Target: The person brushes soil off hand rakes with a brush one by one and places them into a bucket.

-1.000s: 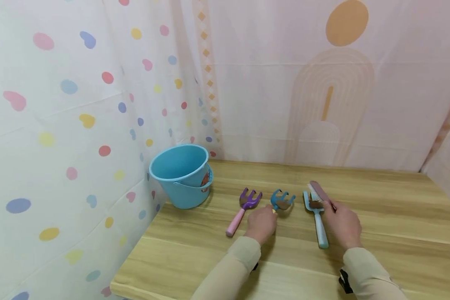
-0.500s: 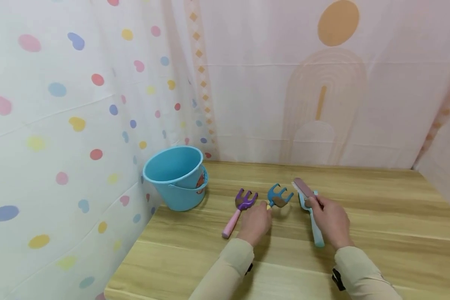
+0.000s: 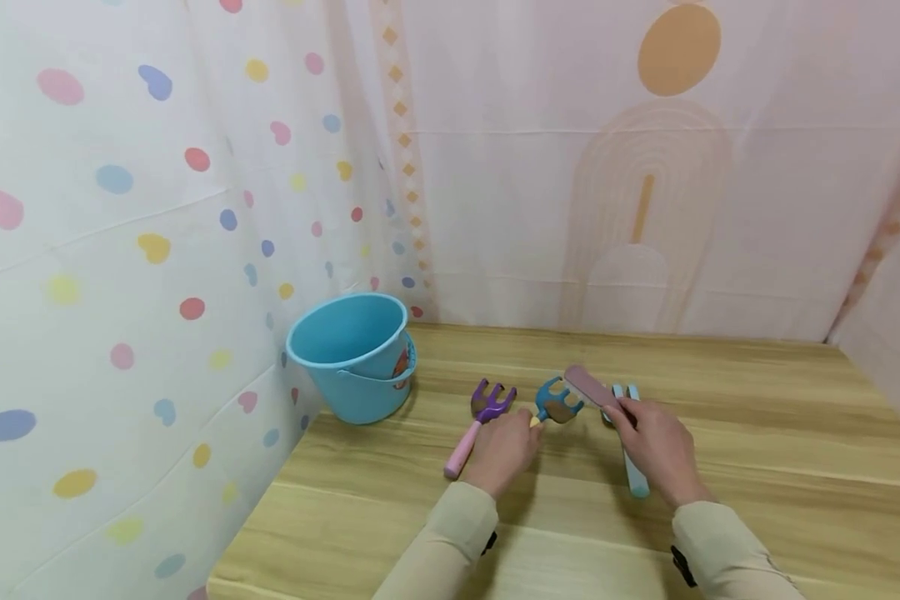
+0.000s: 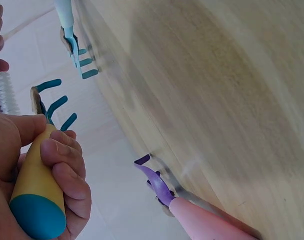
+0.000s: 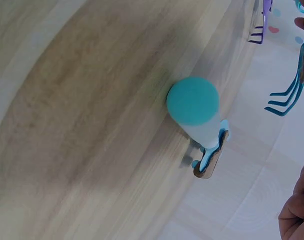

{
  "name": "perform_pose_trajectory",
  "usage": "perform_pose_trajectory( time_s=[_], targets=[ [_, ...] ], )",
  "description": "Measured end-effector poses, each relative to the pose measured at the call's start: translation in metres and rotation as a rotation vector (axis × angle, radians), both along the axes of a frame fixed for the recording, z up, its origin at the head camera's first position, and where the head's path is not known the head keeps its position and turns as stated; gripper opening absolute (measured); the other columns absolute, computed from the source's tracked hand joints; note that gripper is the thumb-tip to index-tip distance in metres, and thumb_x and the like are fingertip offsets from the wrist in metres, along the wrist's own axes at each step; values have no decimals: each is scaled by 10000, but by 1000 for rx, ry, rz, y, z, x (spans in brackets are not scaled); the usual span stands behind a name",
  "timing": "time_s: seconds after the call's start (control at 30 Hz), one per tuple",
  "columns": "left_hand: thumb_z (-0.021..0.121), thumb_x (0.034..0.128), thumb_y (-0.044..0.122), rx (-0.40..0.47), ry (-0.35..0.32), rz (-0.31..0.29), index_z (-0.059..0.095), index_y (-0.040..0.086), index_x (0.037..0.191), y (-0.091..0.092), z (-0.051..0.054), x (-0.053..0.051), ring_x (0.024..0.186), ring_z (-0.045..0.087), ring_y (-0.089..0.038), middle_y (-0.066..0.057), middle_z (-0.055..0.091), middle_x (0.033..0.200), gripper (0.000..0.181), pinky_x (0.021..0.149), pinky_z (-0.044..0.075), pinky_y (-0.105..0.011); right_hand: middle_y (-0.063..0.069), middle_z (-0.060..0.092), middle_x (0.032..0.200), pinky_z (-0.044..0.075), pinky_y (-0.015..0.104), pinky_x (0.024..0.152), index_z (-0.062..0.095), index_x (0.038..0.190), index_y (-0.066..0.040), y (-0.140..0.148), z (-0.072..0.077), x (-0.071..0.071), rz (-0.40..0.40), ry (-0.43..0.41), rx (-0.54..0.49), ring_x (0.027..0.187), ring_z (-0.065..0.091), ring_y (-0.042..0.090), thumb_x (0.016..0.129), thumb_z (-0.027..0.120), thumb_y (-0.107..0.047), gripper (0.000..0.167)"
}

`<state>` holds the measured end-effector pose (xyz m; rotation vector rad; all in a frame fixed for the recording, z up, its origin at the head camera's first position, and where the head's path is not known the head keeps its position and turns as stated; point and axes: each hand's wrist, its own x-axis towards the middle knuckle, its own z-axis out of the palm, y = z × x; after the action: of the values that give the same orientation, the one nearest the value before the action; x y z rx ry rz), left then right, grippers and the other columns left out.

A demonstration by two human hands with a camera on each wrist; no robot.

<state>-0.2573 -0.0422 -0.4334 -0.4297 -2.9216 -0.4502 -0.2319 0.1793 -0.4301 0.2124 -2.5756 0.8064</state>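
My left hand (image 3: 504,450) grips the yellow handle of a small blue hand rake (image 3: 557,403), holding it above the table. Brown, dirt-like patches mark the rake's head. In my right hand (image 3: 657,442) is a mauve brush (image 3: 591,387); its white bristles (image 4: 5,92) face the blue rake's head, and whether they touch it I cannot tell. Partly behind the right hand lies a light blue hand rake (image 3: 636,477), also with a brown patch, seen in the right wrist view. Beside the left hand a purple hand rake (image 3: 489,407) with a pink handle lies on the table.
A light blue bucket (image 3: 363,392) stands at the back left of the wooden table (image 3: 780,433), its handle hanging down. Dotted curtain (image 3: 157,350) closes off the left side, and pale curtain (image 3: 510,208) hangs behind the table's far edge.
The brush has moved left, from over the light blue rake to beside the blue rake's head. The left hand keeps its grip, with the blue rake's head tilted differently.
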Motion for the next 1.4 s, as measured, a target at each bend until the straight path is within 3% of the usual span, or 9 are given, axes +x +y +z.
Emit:
perform_pose_trajectory(
  time_s=[0.13, 0.3, 0.4, 0.57, 0.73, 0.8, 1.1, 1.23, 1.4],
  targets=[
    [577, 1005, 333, -25, 11, -26, 556, 111, 803, -1, 0, 0, 503, 453, -120, 27, 471, 613, 301, 445, 366, -291, 75, 686, 839, 468, 402, 549, 713, 1165, -39, 1, 0, -1, 33, 31, 28, 698, 614, 222, 983, 632, -307, 334],
    [591, 998, 353, -83, 77, -71, 575, 133, 771, -4, 0, 1, 503, 451, -99, 48, 477, 602, 317, 453, 370, -281, 94, 726, 900, 510, 442, 581, 717, 1136, -38, 1, 1, -2, 84, 51, 61, 757, 673, 259, 964, 664, -283, 304],
    [593, 995, 364, -105, 110, -84, 583, 141, 757, -5, -1, 3, 502, 447, -91, 56, 476, 596, 326, 457, 370, -279, 45, 693, 796, 471, 383, 530, 726, 1053, -45, 2, 1, -3, 102, 45, 78, 646, 609, 178, 956, 676, -278, 257],
    [612, 984, 358, -120, 169, -79, 564, 134, 727, -4, -1, 4, 485, 436, -92, 51, 462, 578, 345, 433, 360, -280, -73, 531, 636, 360, 301, 490, 703, 916, -105, 2, 2, -3, 128, 37, 119, 542, 427, 87, 947, 684, -308, 206],
    [627, 971, 390, -187, 197, -61, 559, 129, 700, 0, 0, 6, 468, 434, -96, 40, 463, 566, 383, 416, 371, -285, -86, 484, 626, 354, 299, 498, 646, 828, -151, -1, 1, -4, 171, 20, 176, 544, 407, 83, 936, 693, -315, 202],
    [613, 975, 413, -223, 183, -55, 560, 134, 701, 2, 0, 7, 460, 425, -93, 42, 455, 560, 395, 408, 365, -282, -69, 544, 665, 375, 308, 505, 656, 826, -148, -2, 0, -6, 176, 23, 186, 559, 433, 82, 929, 701, -303, 191],
    [588, 975, 472, -342, 236, -38, 523, 157, 666, 7, 0, 11, 415, 355, -74, 55, 405, 521, 446, 365, 296, -250, -20, 607, 675, 400, 347, 464, 704, 870, -115, -5, -5, -9, 124, 50, 238, 524, 483, 111, 927, 702, -289, 183],
    [583, 981, 461, -334, 242, -49, 525, 161, 666, 7, 0, 11, 431, 359, -74, 57, 408, 531, 439, 376, 298, -245, 64, 690, 773, 458, 392, 462, 730, 949, -76, -7, -8, -12, 83, 78, 277, 575, 612, 199, 935, 693, -294, 221],
    [576, 988, 447, -288, 204, -44, 528, 156, 678, 6, -2, 12, 430, 370, -79, 56, 415, 537, 428, 382, 306, -245, 123, 722, 875, 489, 415, 481, 735, 1029, -45, -10, -9, -15, 48, 40, 278, 674, 675, 278, 963, 657, -307, 281]
  ],
)
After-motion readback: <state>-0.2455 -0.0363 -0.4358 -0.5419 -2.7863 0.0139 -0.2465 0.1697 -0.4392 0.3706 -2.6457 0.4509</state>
